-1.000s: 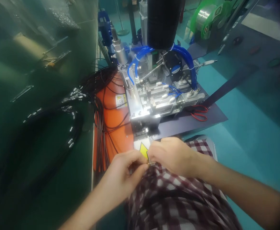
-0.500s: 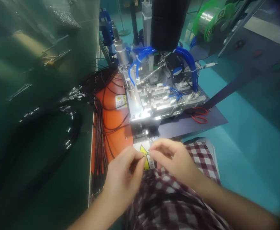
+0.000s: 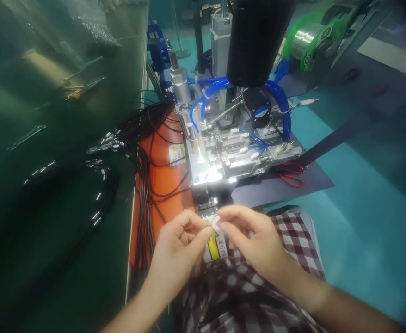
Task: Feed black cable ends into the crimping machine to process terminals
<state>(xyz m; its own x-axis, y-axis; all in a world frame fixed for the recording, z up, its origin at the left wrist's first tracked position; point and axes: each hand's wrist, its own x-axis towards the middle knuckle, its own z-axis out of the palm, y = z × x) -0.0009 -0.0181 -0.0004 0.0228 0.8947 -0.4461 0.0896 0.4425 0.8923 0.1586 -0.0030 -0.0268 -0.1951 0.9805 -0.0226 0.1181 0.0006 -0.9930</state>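
In front of the machine, my left hand [image 3: 178, 243] is closed, with thumb and forefinger pinched on a tiny item too small to make out. My right hand [image 3: 255, 233] comes in from the other side with its thumb and forefinger bent together close to the left fingertips. What it pinches, if anything, does not show clearly. Below the fingertips is a white label with a yellow arrow [image 3: 214, 247]. Just beyond them stands the metal machine [image 3: 203, 173] with blue air hoses [image 3: 286, 115] and a black cylinder-shaped part [image 3: 260, 44] above it.
Thin black cables [image 3: 144, 185] run over the orange base plate [image 3: 161, 173] at the left. A loop of cables with shiny ends [image 3: 111, 173] lies on the dark green table [image 3: 50, 240]. A green wire spool [image 3: 309, 44] hangs at upper right. Red cord [image 3: 293, 175] lies beside the machine.
The view has shifted slightly, so the machine sits lower and a little to the right. Both hands stay close together, and their fingertips have drawn slightly apart.
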